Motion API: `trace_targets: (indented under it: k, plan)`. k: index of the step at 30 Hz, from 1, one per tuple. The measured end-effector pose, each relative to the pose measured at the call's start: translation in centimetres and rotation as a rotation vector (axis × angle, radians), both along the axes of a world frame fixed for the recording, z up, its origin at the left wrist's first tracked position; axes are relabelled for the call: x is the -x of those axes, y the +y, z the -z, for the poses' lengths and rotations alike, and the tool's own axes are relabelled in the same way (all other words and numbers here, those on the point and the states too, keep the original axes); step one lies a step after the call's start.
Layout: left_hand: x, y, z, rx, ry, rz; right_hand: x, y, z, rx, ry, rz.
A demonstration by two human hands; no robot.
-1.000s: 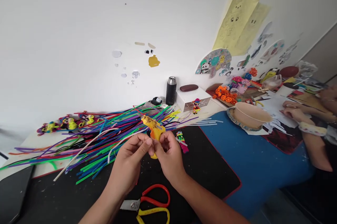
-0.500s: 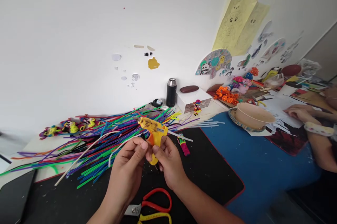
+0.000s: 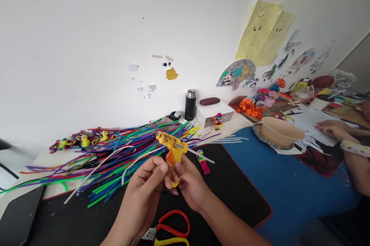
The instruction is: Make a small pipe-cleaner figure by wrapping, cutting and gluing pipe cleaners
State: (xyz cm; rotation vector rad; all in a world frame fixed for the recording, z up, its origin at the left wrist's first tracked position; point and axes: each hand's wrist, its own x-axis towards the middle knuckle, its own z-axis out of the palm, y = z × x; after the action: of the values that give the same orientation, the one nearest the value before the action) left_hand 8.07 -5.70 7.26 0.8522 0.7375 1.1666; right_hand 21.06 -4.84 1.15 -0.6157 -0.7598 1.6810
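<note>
A yellow hot glue gun [image 3: 175, 146] with an orange trigger and a stained front end is upright before me, its nozzle aimed left. My right hand [image 3: 191, 180] grips its handle, thumb on the near side. A translucent glue stick [image 3: 204, 157] pokes out of its back. Close against the trigger side, my left hand [image 3: 150, 180] is closed in a pinch; a bit of something dark shows by its fingertips, too hidden to name. Below the hands lie scissors [image 3: 174, 223] with red and yellow handles. Right of the gun rests a small pink and green pipe-cleaner figure [image 3: 204, 162].
Many coloured pipe cleaners [image 3: 115, 169] spread across the left and back. A black flask [image 3: 190, 105] and a white box [image 3: 215, 113] stand by the wall. Further right are a beige bowl [image 3: 281, 129] and another person's hand [image 3: 332, 128] on white paper.
The view has shifted, so things sit slightly lower and further right. Both hands stay at the glue gun; the dark bit by my left fingertips shows less.
</note>
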Motion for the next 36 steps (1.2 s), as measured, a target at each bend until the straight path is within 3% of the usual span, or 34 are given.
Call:
trace_targets:
  k: [5, 14, 22, 25, 29, 36]
  plan:
    - [0.1, 0.2, 0.0, 0.035, -0.022, 0.012, 0.0, 0.0, 0.2, -0.034, 0.047, -0.017]
    - [-0.3, -0.1, 0.7, 0.038, -0.069, 0.066, 0.1, 0.7, 0.1, -0.006, 0.043, 0.079]
    - [1.5, 0.9, 0.1, -0.077, 0.195, 0.180, -0.2, 0.7, 0.0, 0.065, -0.046, 0.154]
    - [3.2, 1.8, -0.5, -0.159, 0.313, 0.077, -0.8, 0.7, 0.1, 0.062, -0.082, 0.154]
    - [4.3, 3.5, -0.8, -0.098, 0.209, -0.147, -1.4, 0.6, 0.0, 0.029, -0.122, 0.144]
    - [4.3, 5.3, 0.2, 0.044, 0.090, -0.118, -0.9, -0.2, -1.2, -0.070, -0.240, 0.053]
